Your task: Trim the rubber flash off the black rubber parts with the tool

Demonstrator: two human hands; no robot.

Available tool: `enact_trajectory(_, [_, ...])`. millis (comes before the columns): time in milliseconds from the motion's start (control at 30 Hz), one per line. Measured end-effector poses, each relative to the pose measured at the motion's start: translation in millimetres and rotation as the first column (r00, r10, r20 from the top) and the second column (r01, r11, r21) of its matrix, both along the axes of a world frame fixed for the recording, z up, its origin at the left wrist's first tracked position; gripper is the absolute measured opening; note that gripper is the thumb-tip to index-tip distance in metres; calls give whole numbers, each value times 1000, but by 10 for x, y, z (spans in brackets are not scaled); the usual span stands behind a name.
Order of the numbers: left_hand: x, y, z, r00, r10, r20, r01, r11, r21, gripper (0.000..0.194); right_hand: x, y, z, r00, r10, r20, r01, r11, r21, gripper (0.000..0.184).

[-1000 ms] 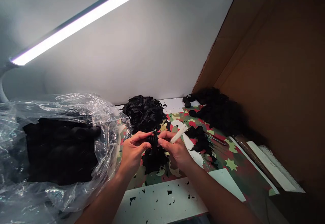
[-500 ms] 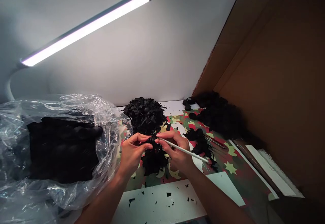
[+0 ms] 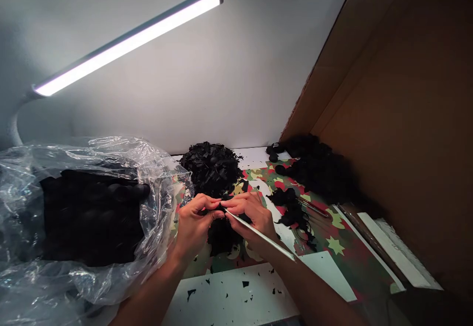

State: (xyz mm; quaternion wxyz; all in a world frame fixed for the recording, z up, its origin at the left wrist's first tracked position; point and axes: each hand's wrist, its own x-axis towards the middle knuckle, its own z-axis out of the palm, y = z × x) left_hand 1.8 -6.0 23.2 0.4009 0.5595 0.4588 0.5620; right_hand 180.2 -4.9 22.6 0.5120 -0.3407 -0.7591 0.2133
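Note:
My left hand [image 3: 194,225] pinches a small black piece [image 3: 220,207] between thumb and fingertips; most of it is hidden by the fingers. My right hand [image 3: 254,217] is closed on a thin white stick-like tool [image 3: 264,236], its tip at the black piece and its long end slanting down to the right over my wrist. The two hands meet at the fingertips. Just below them lies a clump of black scraps [image 3: 223,239]. Behind them rises a larger heap of black shreds [image 3: 210,168].
To the left, a clear plastic bag [image 3: 96,284] holds black sheets with rounded bumps [image 3: 92,217]. Dark piles [image 3: 325,168] and a slim tool [image 3: 314,207] lie right, near a cardboard wall [image 3: 402,94]. White paper [image 3: 221,301] with black bits lies in front. A lamp [image 3: 129,42] shines above.
My right hand has shifted slightly left, bringing its fingers against my left fingertips. The white tool now slants more steeply, its long end lower. The black piece is more covered.

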Motion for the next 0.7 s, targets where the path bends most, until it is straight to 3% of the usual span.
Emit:
enact_trajectory(233, [-15, 3, -22, 998, -18, -57, 20, 999, 28, 14, 19, -6, 33, 999, 14, 32, -15, 999, 48, 8])
enact_trajectory(567, [-13, -5, 14, 997, -20, -71, 20, 1000, 11, 13, 32, 15, -13, 999, 7, 32, -8, 1000, 18, 7])
enact_trajectory(700, [-33, 3, 6, 993, -29, -116, 30, 999, 14, 13, 67, 46, -20, 996, 14, 93, -21, 997, 75, 7])
